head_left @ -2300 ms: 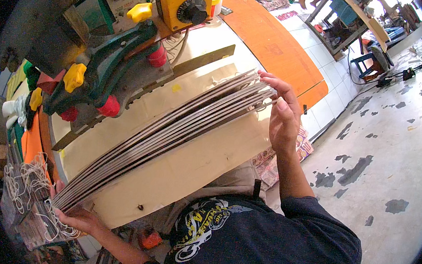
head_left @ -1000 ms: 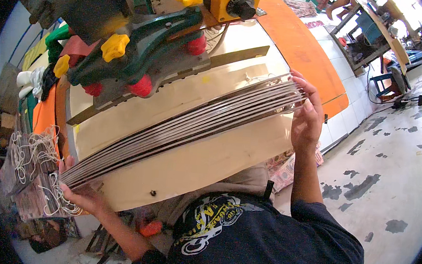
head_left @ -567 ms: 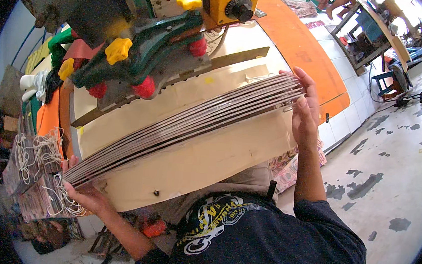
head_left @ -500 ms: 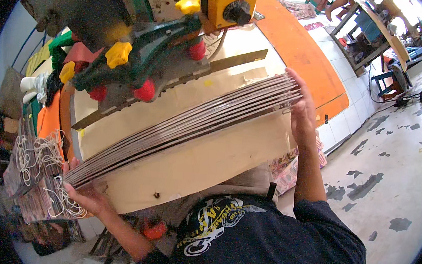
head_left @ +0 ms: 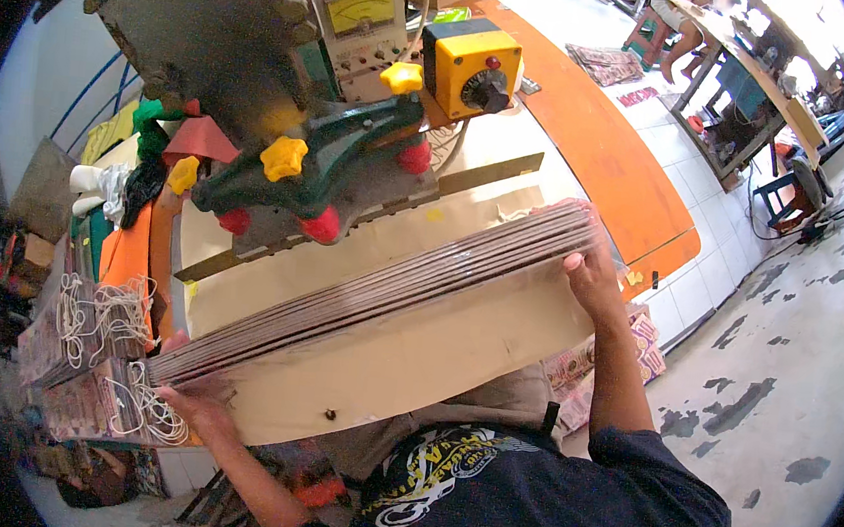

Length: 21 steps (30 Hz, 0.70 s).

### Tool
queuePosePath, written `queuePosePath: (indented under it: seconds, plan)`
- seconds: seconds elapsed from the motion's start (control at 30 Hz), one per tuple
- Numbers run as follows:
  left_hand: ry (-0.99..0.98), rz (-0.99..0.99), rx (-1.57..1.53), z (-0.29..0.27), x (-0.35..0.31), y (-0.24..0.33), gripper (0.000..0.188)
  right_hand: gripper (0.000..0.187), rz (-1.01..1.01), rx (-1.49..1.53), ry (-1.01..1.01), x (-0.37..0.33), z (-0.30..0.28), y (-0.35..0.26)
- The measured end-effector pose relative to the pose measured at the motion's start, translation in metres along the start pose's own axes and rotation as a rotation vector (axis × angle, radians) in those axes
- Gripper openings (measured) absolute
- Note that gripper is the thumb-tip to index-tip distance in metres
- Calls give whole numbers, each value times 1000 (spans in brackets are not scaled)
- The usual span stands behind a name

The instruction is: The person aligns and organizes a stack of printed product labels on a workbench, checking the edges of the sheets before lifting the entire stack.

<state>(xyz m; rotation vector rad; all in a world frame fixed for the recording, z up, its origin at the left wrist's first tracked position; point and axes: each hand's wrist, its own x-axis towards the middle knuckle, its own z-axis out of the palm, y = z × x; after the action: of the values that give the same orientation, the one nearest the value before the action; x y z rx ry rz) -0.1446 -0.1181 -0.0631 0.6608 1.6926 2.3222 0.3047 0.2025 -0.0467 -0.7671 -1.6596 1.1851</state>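
A long stack of thin, flat sheets point(head_left: 379, 300) with grey-brown edges lies slantwise across a cream board point(head_left: 413, 363), its edges turned toward me. My left hand point(head_left: 197, 406) holds the stack's left end, thumb on the near side and fingertips showing beyond. At the opposite end, my right hand point(head_left: 596, 279) has its fingers at the far side and its thumb near the lower edge. The fingers there are partly hidden. Just beyond the stack stands a press with a dark green bracket point(head_left: 351, 162), yellow star knobs point(head_left: 284, 158) and red round feet point(head_left: 320, 224).
A yellow control box point(head_left: 474, 67) with a black dial stands on the orange tabletop point(head_left: 594, 128). Bundles with white cords point(head_left: 101, 321) lie at left. Printed pieces point(head_left: 640, 353) are beside my right forearm. Farther right, someone's legs point(head_left: 684, 48) show by a workbench point(head_left: 727, 100).
The view has shifted, so the scene sits lower in the picture. My right hand has changed its hold at the stack's end, its thumb now lower and apart from the fingers.
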Motion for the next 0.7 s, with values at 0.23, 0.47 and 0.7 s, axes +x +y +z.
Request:
queuePosePath:
  seconds: [0.23, 0.47, 0.7]
  plan:
    - [105, -132, 4, -85, 14, -59, 96, 108, 15, -30, -52, -4, -7, 10]
    - [253, -69, -42, -67, 9, -50, 81, 97, -68, -47, 94, -13, 5, 6]
    - [201, -202, 75, -39, 3, -6, 96, 102, 76, -61, 76, -28, 5, -6]
